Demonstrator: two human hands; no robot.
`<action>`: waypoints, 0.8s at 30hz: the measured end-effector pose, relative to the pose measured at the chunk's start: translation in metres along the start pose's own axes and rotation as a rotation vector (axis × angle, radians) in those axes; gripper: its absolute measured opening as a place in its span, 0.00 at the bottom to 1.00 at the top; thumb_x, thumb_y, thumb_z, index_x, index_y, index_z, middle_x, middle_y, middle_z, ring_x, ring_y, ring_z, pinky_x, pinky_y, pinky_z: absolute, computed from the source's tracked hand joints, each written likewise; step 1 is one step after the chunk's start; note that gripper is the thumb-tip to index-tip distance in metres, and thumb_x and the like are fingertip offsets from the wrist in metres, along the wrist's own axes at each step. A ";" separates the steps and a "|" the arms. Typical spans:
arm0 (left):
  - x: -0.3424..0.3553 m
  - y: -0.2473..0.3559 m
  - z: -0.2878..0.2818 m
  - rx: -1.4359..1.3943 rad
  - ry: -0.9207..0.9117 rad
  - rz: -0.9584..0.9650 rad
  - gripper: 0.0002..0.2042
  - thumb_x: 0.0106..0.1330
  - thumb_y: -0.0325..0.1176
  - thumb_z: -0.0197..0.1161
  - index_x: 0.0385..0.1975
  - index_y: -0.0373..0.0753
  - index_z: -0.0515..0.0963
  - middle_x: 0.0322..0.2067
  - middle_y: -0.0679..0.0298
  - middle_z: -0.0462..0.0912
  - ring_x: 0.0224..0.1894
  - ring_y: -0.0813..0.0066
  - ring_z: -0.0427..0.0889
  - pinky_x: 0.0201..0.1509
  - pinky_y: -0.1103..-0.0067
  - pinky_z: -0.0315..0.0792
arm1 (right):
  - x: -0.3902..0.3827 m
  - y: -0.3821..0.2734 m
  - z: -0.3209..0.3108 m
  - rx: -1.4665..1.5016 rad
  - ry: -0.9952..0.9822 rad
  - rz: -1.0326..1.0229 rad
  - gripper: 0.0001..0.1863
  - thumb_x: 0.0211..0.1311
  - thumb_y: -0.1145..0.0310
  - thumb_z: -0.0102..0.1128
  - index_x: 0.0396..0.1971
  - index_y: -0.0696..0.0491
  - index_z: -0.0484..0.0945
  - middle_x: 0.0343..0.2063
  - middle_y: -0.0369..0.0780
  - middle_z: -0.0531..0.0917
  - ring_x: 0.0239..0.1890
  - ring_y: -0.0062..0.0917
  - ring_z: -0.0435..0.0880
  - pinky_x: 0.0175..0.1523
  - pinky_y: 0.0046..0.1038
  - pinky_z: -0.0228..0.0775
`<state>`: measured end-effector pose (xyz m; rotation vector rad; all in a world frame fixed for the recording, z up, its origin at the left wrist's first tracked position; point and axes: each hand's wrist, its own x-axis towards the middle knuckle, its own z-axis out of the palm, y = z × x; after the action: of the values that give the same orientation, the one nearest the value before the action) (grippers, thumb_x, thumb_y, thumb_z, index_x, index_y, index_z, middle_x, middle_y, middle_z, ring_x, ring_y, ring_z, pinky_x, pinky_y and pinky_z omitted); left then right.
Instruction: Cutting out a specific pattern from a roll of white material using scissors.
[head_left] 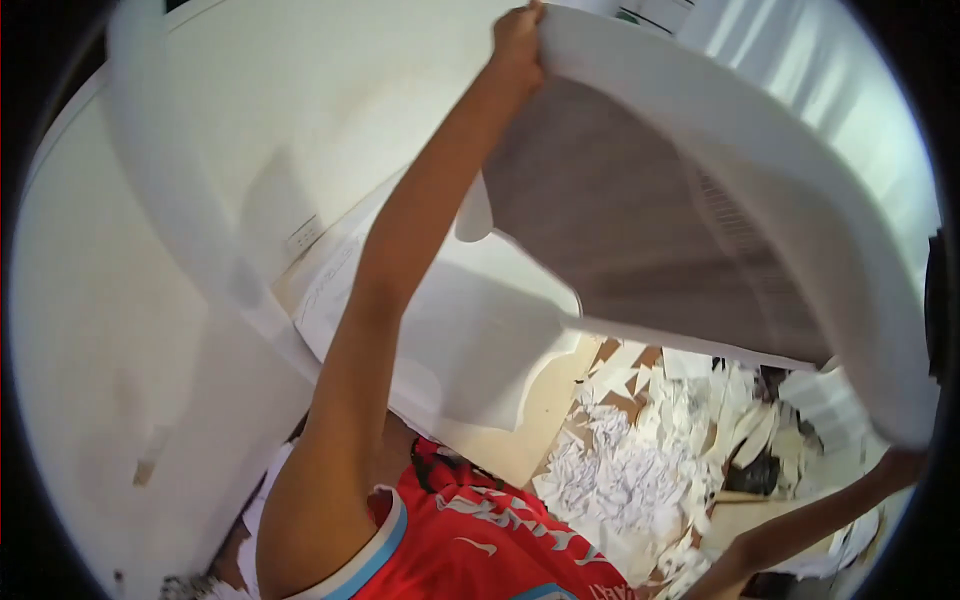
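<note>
My left hand (517, 45) is raised at the top, closed on the edge of a large white sheet (720, 105). The sheet curls along its upper and right side, with its grey-looking face beneath the curl. At the lower right, my right hand (895, 462) reaches the sheet's lower corner; its fingers are mostly hidden there. Below the raised sheet, a white cut piece with handwriting (470, 360) lies flat on a pale board (540, 430).
A heap of crumpled and torn paper scraps (630, 470) covers the brown floor at the lower right, with some dark items among it. A white wall (150, 380) runs along the left side, and light striped drapery (775, 50) shows at the upper right.
</note>
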<state>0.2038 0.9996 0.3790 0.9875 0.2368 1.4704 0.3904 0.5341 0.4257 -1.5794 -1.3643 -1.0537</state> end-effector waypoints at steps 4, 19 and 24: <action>-0.043 0.009 -0.049 0.161 -0.008 -0.077 0.16 0.67 0.41 0.57 0.44 0.34 0.75 0.37 0.62 0.78 0.39 0.73 0.76 0.42 0.77 0.72 | -0.143 -0.096 -0.020 -0.108 -0.416 0.094 0.16 0.55 0.64 0.58 0.36 0.61 0.78 0.31 0.46 0.82 0.33 0.34 0.81 0.38 0.36 0.75; -0.112 -0.124 -0.516 1.397 -0.256 -0.506 0.17 0.54 0.41 0.68 0.32 0.30 0.79 0.28 0.52 0.82 0.31 0.63 0.81 0.38 0.71 0.72 | -0.312 -0.204 0.103 0.262 -0.888 -0.112 0.24 0.47 0.70 0.59 0.49 0.51 0.76 0.45 0.39 0.77 0.48 0.29 0.77 0.49 0.29 0.71; -0.096 -0.126 -0.552 1.591 -0.247 -0.494 0.18 0.51 0.42 0.70 0.32 0.32 0.79 0.31 0.52 0.83 0.34 0.58 0.82 0.39 0.70 0.73 | -0.315 -0.228 0.128 0.395 -1.140 -0.094 0.23 0.50 0.67 0.56 0.50 0.51 0.74 0.46 0.39 0.76 0.52 0.30 0.74 0.54 0.33 0.67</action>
<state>-0.0970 1.1630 -0.0815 2.0962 1.4759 0.4596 0.1514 0.5718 0.0954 -1.8501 -2.1950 0.2163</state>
